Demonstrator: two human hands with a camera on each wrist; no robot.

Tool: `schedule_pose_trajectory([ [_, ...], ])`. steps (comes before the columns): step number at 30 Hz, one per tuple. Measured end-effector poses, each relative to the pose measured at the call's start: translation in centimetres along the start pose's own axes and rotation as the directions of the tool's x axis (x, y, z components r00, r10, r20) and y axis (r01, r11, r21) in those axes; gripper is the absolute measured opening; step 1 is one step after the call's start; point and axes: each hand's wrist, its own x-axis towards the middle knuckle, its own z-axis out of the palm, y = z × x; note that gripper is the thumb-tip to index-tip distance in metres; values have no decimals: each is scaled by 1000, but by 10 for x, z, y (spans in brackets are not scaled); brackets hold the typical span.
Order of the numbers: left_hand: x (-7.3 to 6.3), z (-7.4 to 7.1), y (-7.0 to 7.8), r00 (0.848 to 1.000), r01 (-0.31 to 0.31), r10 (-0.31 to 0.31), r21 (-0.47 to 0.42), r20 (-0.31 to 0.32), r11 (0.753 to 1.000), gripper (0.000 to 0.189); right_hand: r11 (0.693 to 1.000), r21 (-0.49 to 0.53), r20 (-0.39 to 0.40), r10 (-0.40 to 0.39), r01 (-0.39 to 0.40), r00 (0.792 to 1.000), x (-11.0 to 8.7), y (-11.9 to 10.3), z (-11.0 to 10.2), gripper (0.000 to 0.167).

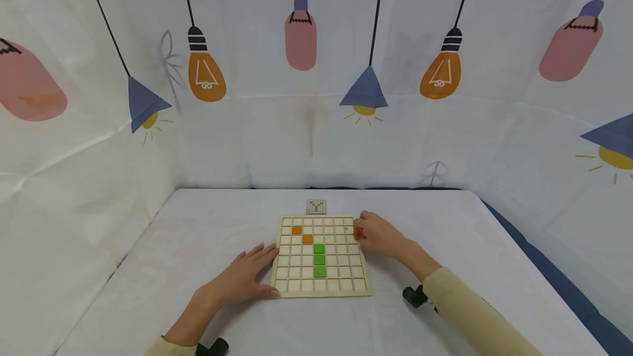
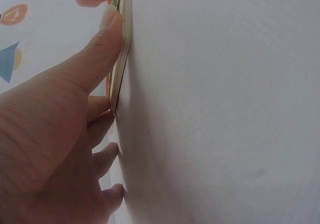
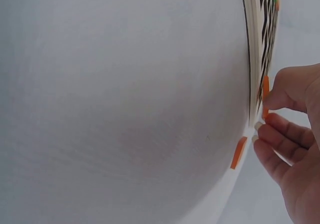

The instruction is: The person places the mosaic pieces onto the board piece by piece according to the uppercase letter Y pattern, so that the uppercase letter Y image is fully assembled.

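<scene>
A square wooden grid board (image 1: 326, 294) lies on the table. Two orange tiles (image 1: 307, 239) step diagonally towards a column of green tiles (image 1: 319, 260) near its middle. My left hand (image 1: 242, 276) rests spread at the board's left side, thumb at the near corner and fingertips along the edge. At the far right edge, my right hand (image 1: 381, 234) pinches an orange tile (image 3: 265, 95) between thumb and fingers. Below those fingers in the right wrist view, another orange tile (image 3: 239, 152) lies on the table, just off the board.
A small card (image 1: 316, 206) with a coloured grid pattern lies behind the board. The white table (image 1: 222, 213) reaches back to a hanging cloth (image 1: 277, 142) printed with lamps and bulbs. Black wrist devices (image 1: 415, 296) sit by both forearms.
</scene>
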Motion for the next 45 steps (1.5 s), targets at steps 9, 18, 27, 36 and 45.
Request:
schedule_pose_trajectory([
  [9,0,-1,2,1000,6,-6,4,-1,1000,101,1000,30,19,-5,5,1000,4,-3,2,20],
  [18,0,-2,3,1000,13,-13,1,9,1000,100,1000,31,24,-5,4,1000,9,-9,3,22],
  [27,1,-3,5,1000,20,-20,-12,13,1000,100,998,66,26,-10,8,1000,14,-14,5,21],
  [36,1,-3,6,1000,19,-19,-2,10,1000,101,996,81,15,-32,30,999,18,-19,9,20],
  [45,-1,-4,6,1000,23,-23,-3,6,1000,100,990,121,-7,-69,70,998,22,-29,11,21],
])
